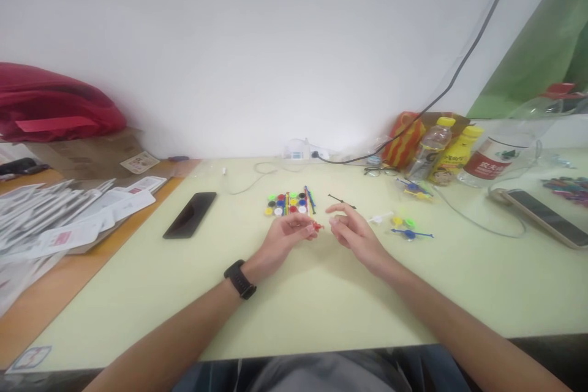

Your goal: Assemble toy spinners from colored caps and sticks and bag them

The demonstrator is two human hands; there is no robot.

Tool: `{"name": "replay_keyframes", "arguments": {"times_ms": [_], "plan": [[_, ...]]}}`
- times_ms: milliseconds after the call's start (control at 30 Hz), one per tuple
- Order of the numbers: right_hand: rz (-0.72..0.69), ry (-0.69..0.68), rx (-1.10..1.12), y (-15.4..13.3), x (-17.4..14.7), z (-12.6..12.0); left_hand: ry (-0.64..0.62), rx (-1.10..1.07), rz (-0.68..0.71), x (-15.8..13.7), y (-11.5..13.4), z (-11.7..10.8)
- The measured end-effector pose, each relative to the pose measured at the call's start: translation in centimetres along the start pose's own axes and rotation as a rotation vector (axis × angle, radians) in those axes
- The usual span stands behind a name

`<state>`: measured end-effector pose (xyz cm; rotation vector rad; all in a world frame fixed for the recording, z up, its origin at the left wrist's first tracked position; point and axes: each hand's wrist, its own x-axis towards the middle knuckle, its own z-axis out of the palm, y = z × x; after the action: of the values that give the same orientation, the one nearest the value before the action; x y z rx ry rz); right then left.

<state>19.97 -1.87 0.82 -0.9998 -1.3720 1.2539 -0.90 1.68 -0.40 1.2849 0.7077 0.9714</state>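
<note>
Between the thumb and fingers of my left hand (285,237) is a small red plastic piece (318,226), its far side partly covered by the fingertips. My right hand (359,234) hovers just right of it, index finger reaching out and the others loosely bent, with nothing visible in them. Beyond my hands lies a group of small coloured discs (278,203) in several colours, with thin blue sticks (310,199) beside them. A thin black stick (342,200) rests behind my right hand. Farther right are a white piece (382,218), yellow and green discs (403,221) and a blue arrow-shaped piece (412,233).
A black phone (190,215) lies on the left; another phone (546,215) sits at the right, by a cable. Bottles (456,156) and a large water bottle (487,159) stand at the back right. White packets (59,214) are piled at the left near a cardboard box (87,156).
</note>
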Motion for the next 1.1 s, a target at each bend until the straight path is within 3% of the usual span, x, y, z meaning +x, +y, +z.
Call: {"name": "replay_keyframes", "arguments": {"times_ms": [100,200,300,1100], "plan": [[-0.006,0.072,0.012,0.3,0.1,0.1,0.013,0.004,-0.005,0.0,0.0,0.0],[0.053,0.014,0.000,0.7,0.3,-0.4,0.010,0.003,-0.008,0.0,0.2,0.1],[0.027,-0.064,0.032,0.7,0.3,-1.0,0.003,0.000,-0.005,0.0,0.4,0.2],[-0.061,-0.063,0.038,0.1,0.1,0.1,-0.079,0.032,0.003,-0.1,0.4,0.2]]}}
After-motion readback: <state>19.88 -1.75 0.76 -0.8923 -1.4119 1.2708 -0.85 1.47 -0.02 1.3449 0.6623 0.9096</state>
